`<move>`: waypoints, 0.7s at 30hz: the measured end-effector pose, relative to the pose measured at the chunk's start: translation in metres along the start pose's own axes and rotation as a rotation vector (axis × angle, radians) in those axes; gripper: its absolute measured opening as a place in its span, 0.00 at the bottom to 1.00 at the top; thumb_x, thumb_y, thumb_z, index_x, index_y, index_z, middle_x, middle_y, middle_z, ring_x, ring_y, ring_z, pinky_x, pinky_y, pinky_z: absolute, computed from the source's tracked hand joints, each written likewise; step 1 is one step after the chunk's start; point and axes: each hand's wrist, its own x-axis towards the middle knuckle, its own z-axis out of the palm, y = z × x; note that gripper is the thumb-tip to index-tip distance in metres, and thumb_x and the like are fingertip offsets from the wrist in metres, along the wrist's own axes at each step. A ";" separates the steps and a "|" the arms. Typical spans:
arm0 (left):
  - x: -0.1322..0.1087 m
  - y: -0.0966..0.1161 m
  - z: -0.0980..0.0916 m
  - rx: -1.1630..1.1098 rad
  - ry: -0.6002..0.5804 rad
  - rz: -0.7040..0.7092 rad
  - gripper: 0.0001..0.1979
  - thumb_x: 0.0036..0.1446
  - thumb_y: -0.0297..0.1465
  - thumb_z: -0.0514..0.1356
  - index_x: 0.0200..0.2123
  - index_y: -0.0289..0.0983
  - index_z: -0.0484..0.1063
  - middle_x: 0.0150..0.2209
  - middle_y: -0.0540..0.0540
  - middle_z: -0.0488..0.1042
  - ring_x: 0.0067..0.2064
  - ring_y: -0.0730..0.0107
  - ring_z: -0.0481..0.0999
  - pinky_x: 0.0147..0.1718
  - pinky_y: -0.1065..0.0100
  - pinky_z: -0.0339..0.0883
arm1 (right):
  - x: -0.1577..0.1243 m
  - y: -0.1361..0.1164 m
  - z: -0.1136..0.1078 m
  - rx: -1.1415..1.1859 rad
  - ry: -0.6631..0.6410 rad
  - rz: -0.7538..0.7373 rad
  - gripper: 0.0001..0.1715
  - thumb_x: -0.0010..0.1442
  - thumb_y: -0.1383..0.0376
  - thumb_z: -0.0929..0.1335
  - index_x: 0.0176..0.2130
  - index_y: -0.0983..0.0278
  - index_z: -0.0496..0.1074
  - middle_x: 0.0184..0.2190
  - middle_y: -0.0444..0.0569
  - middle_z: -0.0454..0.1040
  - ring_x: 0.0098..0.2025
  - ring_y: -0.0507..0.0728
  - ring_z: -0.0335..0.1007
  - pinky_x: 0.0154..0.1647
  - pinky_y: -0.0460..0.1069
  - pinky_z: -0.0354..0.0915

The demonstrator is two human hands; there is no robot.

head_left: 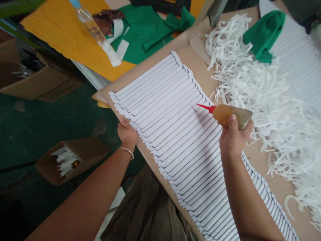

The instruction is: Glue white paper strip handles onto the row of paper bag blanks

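My right hand [233,135] is closed around a glue bottle [225,114] with a yellowish body. Its long red nozzle points left, just above a spread of white paper strips [165,110]. The strips overlap in close rows, each with a dark edge line and notched ends. A few small shiny spots show on the paper below the nozzle. My left hand [127,132] has curled fingers at the near left edge of the brown tabletop [147,152], beside the strip ends. Part of its fingers is hidden. A bracelet circles my left wrist.
A heap of white shredded strips [250,83] lies to the right, with green cloth [265,35] on top. Beyond the tabletop are yellow sheeting [60,36], more green fabric [140,26] and a clear bottle [87,21]. An open cardboard box [87,150] stands at lower left.
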 end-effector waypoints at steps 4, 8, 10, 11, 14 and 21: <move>0.002 0.002 -0.001 -0.009 0.002 -0.007 0.27 0.71 0.37 0.38 0.41 0.29 0.74 0.45 0.26 0.79 0.53 0.47 0.78 0.58 0.50 0.68 | 0.054 0.016 0.015 0.195 0.010 0.075 0.32 0.50 0.53 0.78 0.48 0.59 0.64 0.50 0.46 0.72 0.50 0.59 0.76 0.45 0.61 0.78; 0.002 0.004 -0.002 -0.004 0.010 -0.030 0.26 0.70 0.36 0.39 0.39 0.31 0.74 0.44 0.26 0.78 0.53 0.46 0.78 0.59 0.47 0.67 | 0.071 0.028 0.022 0.234 0.008 0.115 0.33 0.48 0.54 0.79 0.47 0.60 0.65 0.49 0.48 0.72 0.51 0.60 0.76 0.47 0.62 0.77; 0.002 0.004 -0.003 0.001 0.006 -0.042 0.25 0.70 0.37 0.39 0.39 0.31 0.73 0.44 0.26 0.78 0.52 0.46 0.78 0.58 0.47 0.68 | 0.073 0.031 0.025 0.230 0.004 0.117 0.33 0.48 0.54 0.79 0.47 0.61 0.65 0.50 0.48 0.72 0.52 0.60 0.75 0.47 0.62 0.77; 0.001 0.004 -0.003 0.003 0.004 -0.041 0.25 0.70 0.37 0.39 0.39 0.31 0.73 0.44 0.26 0.78 0.52 0.46 0.78 0.58 0.47 0.68 | 0.073 0.032 0.026 0.228 0.004 0.117 0.33 0.48 0.54 0.79 0.47 0.60 0.65 0.50 0.48 0.72 0.52 0.60 0.75 0.47 0.62 0.78; 0.001 0.002 -0.003 0.015 -0.003 -0.026 0.26 0.70 0.37 0.38 0.40 0.31 0.73 0.44 0.27 0.78 0.52 0.47 0.79 0.57 0.48 0.69 | 0.073 0.035 0.028 0.214 0.007 0.112 0.33 0.48 0.54 0.79 0.47 0.60 0.64 0.50 0.48 0.72 0.51 0.60 0.75 0.45 0.62 0.78; 0.001 -0.001 -0.001 -0.011 -0.006 0.006 0.27 0.71 0.37 0.37 0.42 0.31 0.74 0.45 0.28 0.78 0.53 0.48 0.78 0.58 0.51 0.68 | 0.050 0.035 0.024 0.149 -0.030 0.113 0.32 0.49 0.53 0.78 0.47 0.60 0.65 0.47 0.46 0.71 0.46 0.58 0.76 0.39 0.57 0.78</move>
